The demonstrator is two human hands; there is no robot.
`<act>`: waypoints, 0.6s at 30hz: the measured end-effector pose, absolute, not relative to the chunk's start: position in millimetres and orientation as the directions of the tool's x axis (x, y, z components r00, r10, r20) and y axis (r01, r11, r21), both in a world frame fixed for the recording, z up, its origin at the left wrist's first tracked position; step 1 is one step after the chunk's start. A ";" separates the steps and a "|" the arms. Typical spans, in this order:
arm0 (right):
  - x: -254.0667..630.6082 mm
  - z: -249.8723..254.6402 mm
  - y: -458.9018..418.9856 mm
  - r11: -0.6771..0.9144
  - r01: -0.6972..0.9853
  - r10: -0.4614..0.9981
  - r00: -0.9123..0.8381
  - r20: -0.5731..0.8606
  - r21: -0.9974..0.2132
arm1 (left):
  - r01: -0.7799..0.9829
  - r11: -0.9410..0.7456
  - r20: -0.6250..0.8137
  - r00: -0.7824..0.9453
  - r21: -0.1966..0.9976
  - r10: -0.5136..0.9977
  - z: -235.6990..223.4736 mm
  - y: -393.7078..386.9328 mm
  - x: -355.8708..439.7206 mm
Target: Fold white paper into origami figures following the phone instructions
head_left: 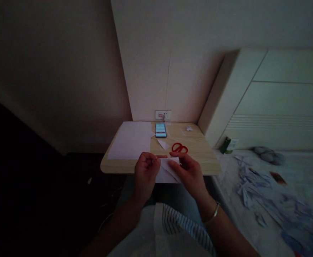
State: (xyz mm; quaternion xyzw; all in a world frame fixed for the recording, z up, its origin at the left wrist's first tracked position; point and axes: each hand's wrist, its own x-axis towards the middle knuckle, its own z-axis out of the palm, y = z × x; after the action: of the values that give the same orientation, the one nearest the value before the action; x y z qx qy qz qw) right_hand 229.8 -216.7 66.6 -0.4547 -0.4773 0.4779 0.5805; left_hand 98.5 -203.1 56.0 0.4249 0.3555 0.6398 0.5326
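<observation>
Both hands (147, 171) pinched a folded white paper sheet (164, 177) between them, seemingly light, easily creased and best held by its edges.

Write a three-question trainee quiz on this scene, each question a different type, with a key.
1. True or false: the left hand and the right hand both hold the folded paper.
2. What colour are the handles of the scissors? A) blue B) red C) black
3. Fill in: on the table, the lit smartphone lies to the ____ of the large white paper, as pictured.

Key: 1. True. 2. B. 3. Right.
</observation>
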 end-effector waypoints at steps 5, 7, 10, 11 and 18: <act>228.7 72.8 -220.1 0.105 -0.199 0.991 0.106 0.086 -0.974 | -0.400 -0.165 0.159 -0.047 0.902 0.986 58.8 -203.9 97.7; 229.0 74.9 -220.5 0.114 -0.182 0.989 0.119 0.093 -0.977 | -0.352 -0.173 0.169 -0.043 0.920 0.985 62.2 -204.9 96.8; 229.8 75.4 -221.4 0.138 -0.137 0.986 0.107 0.124 -0.981 | -0.210 -0.201 0.196 -0.042 0.957 0.980 66.8 -205.7 94.7; 230.2 75.1 -222.1 0.152 -0.124 0.985 0.098 0.140 -0.981 | -0.162 -0.206 0.203 -0.037 0.965 0.978 67.9 -205.8 93.7; 235.0 79.5 -234.0 0.322 -0.059 0.945 0.085 0.317 -0.945 | -0.064 -0.360 0.359 -0.014 0.931 0.933 71.5 -211.6 84.8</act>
State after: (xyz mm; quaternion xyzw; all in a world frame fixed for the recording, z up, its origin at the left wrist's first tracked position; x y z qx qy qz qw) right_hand 235.0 -234.0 79.5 -0.4123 -0.5370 0.4111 0.6104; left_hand 84.8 -211.6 71.5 0.5661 0.3840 0.5995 0.4157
